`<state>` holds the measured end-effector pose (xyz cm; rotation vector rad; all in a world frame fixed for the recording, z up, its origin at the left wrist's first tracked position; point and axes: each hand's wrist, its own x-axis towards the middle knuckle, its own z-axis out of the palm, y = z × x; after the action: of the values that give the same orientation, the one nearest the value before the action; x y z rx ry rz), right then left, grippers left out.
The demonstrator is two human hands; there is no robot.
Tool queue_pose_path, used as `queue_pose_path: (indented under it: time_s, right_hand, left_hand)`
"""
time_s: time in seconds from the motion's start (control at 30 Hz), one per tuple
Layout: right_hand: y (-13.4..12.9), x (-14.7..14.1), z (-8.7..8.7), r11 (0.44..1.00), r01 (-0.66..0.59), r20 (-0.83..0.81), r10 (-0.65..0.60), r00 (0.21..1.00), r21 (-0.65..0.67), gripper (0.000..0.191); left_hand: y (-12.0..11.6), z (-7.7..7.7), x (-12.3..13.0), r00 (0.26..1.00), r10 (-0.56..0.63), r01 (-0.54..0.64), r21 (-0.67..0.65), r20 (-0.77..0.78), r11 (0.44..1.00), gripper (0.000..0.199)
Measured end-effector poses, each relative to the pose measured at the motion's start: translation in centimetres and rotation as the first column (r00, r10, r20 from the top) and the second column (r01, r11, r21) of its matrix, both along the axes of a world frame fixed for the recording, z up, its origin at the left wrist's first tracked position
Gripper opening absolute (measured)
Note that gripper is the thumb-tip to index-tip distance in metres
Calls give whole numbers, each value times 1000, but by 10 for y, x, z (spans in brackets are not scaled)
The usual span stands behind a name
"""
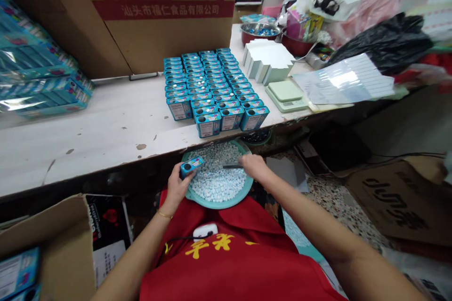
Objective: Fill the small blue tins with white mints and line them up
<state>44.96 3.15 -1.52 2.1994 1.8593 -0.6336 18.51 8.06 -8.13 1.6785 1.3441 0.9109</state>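
Note:
My left hand [175,189] is closed around a small blue tin [193,163] that has a round dark opening on its top. The tin is held over the left side of a turquoise basin [219,205]. Small white and pale blue candies [216,185] fill the basin. My right hand [253,167] grips a dark, narrow tool [231,166] at the basin's right side. The tool's tip points left over the candies; its exact kind does not show. On the table beyond the basin stand rows of similar blue tins [209,124], some with white candies on top.
A pale green scale [287,96] and a stack of white card [267,59] stand right of the tins. Wrapped blue packs [45,96] sit at the left, before a large carton [162,33]. An open box [67,225] is at lower left. Bags [383,40] crowd the right.

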Motion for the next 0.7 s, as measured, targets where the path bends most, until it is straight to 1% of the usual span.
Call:
queue_pose_path:
  time_s: [0.07,0.13,0.17,0.23,0.27,0.3,0.37,0.47,0.53,0.6,0.7]
  right_hand:
    - [-6,-14,-34,1000,29,-44,-29,999,-2,39]
    - [-5,-39,-60,998,50,-101,-46,994,34,39]
    - [-1,-51,-71,996,60,-133,-52,990,58,37]
    - [7,-68,-86,990,82,-193,-59,979,113,36]
    - [10,-72,-91,987,93,-225,-61,972,133,36]
    - [12,-71,-94,984,103,-258,-62,964,147,36]
    - [10,-61,-98,981,116,-330,-59,942,156,35]
    - [5,-34,-96,981,123,-430,-48,902,148,34]
    - [5,-18,-84,978,131,-478,-39,878,160,33]
    - [6,-8,-63,970,130,-519,-4,855,206,31]
    - [9,-3,-23,956,92,-545,78,835,278,28]
  left_hand:
    - [-1,2,-8,997,47,-45,-25,61,999,43]
    - [0,-3,-16,989,102,-97,-54,111,994,44]
    - [1,-7,-19,985,124,-116,-68,121,991,45]
    - [6,-15,-24,981,142,-132,-77,134,988,47]
    - [7,-17,-26,980,146,-136,-80,136,987,48]
    - [8,-18,-28,979,150,-140,-81,137,987,48]
    - [7,-15,-30,978,154,-144,-80,144,986,47]
    - [5,-7,-27,980,140,-132,-63,145,989,44]
    - [5,-6,-22,983,128,-123,-49,135,991,44]
    - [5,-7,-15,987,108,-104,-38,118,994,43]
    - [4,-11,-4,997,42,-41,-15,62,999,40]
